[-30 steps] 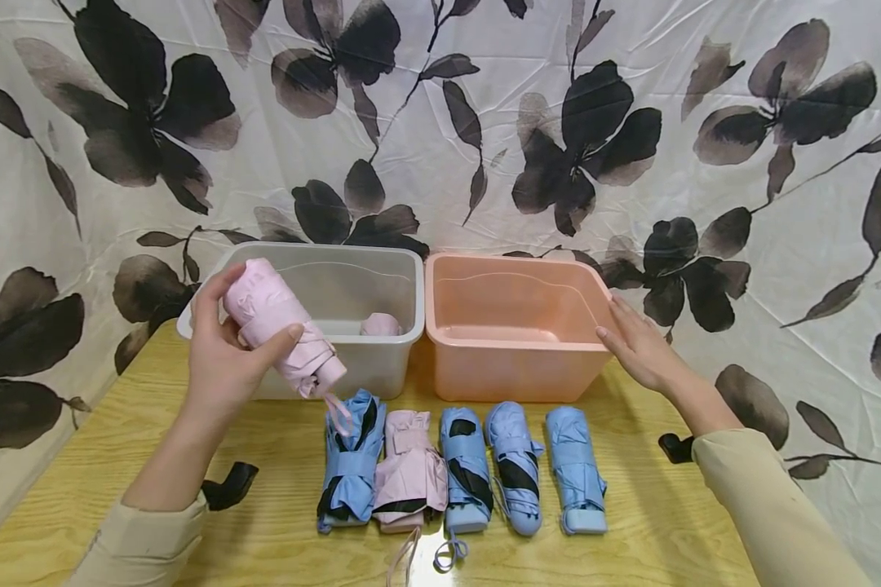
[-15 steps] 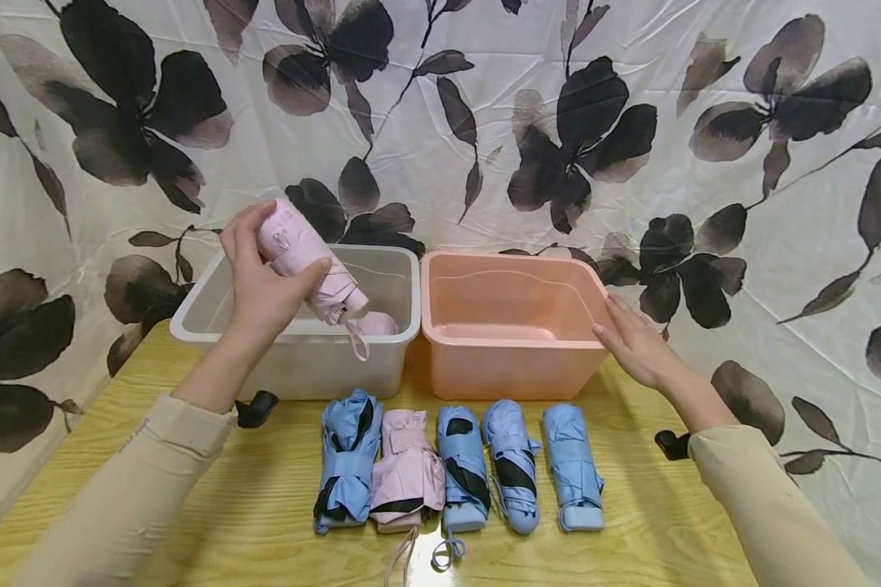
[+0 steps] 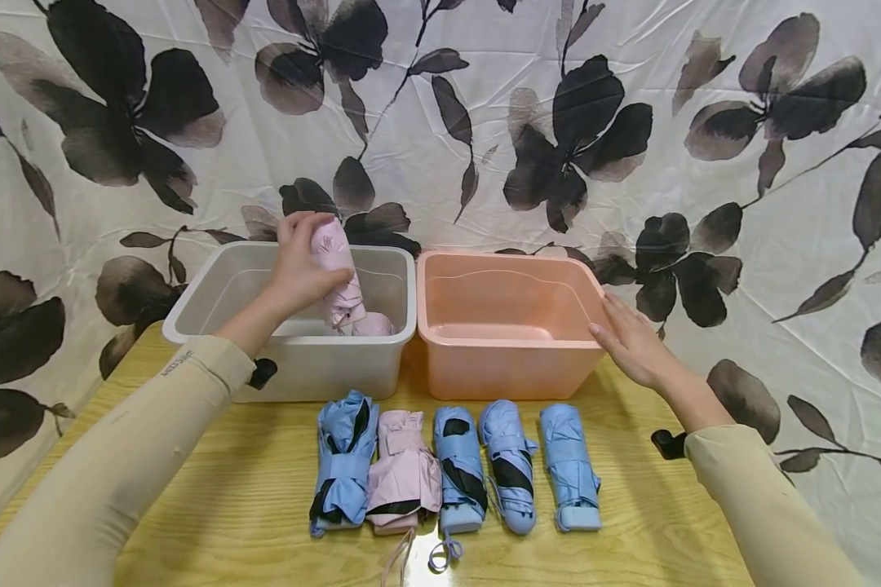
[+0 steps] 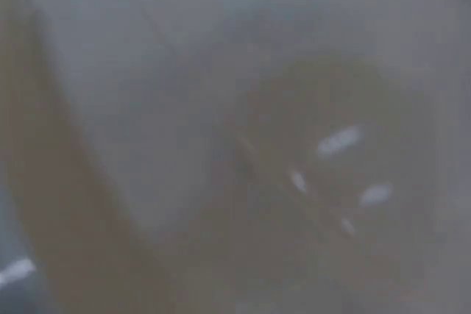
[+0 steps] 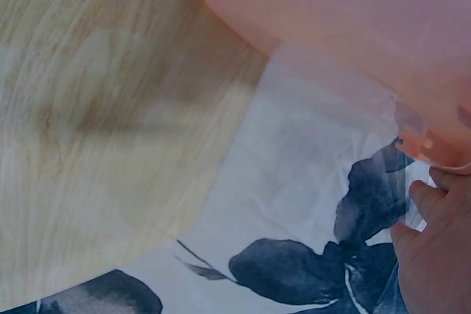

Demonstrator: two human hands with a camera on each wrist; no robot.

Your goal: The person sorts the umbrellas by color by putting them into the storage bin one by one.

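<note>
My left hand [image 3: 303, 265] grips a folded pink umbrella [image 3: 335, 269], held nearly upright with its lower end down inside the grey bin [image 3: 330, 367]. Just beside that end, a second pink umbrella [image 3: 373, 324] lies in the bin; most of it is hidden by the front wall. The left wrist view is too blurred to make out the hand's work. At the right, my right hand [image 3: 635, 338] rests with fairly straight fingers on the side rim of the peach bin [image 3: 510, 371]. In the right wrist view, that hand's fingers [image 5: 434, 196] touch the rim from outside.
In front of the bins, a row of folded umbrellas lies on the wooden table [image 3: 653, 522]: a pink one [image 3: 405, 469] and several blue ones, among them the rightmost blue umbrella [image 3: 570, 465]. Behind the bins hangs a flowered cloth [image 3: 455, 187].
My left hand has carried the pink umbrella rightward from the grey bin's left front, over the rim and into the bin, turning it more upright. The right hand stays on the peach bin.
</note>
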